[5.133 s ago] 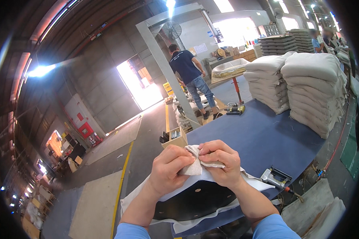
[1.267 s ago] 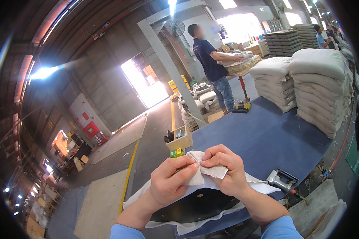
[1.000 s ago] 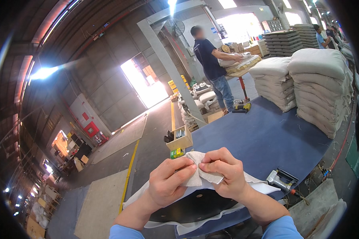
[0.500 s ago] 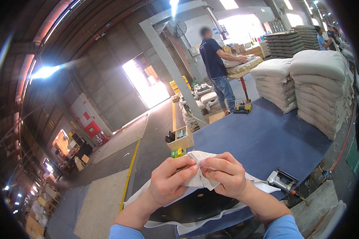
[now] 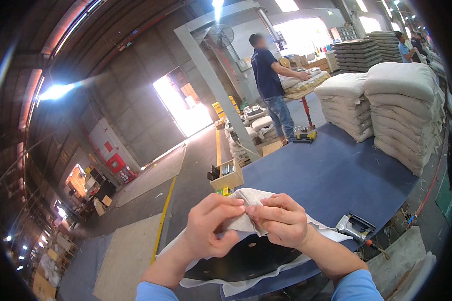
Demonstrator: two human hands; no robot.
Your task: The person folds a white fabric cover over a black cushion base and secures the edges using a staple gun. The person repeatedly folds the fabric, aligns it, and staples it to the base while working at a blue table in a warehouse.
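Beyond the left forearm, a yellow line point(image 5: 164, 215) on the floor, with a pale flat board point(image 5: 123, 251) just left of it. Ahead of the left hand point(image 5: 212, 226), an open wooden box point(image 5: 228, 174) at the left edge of the blue table point(image 5: 306, 165); nearer the knuckles, a small yellow-and-green box point(image 5: 224, 191), mostly hidden. Ahead of both hands, a broad stretch of tabletop to reach across, bounded well ahead by a yellow-and-black tool point(image 5: 305, 134), then, farther right, by a low pile of pale cushions point(image 5: 342, 103) and a taller pile point(image 5: 401, 120). Just beyond the right forearm, near the table's right edge, a silver staple gun point(image 5: 356, 227).

Directly between the hands, a small beige cloth point(image 5: 251, 198), creased into a ridge and sloping toward the right fingers. Left fingertips touching the cloth beside the crease, lower fingers loosely bent; cannot tell whether pinching. Right hand point(image 5: 280, 220) closed, pinching the cloth between thumb and fingers. Below, between the forearms, a rounded black panel point(image 5: 236, 258) with small round holes, bordered by wavy white fabric point(image 5: 326, 232).
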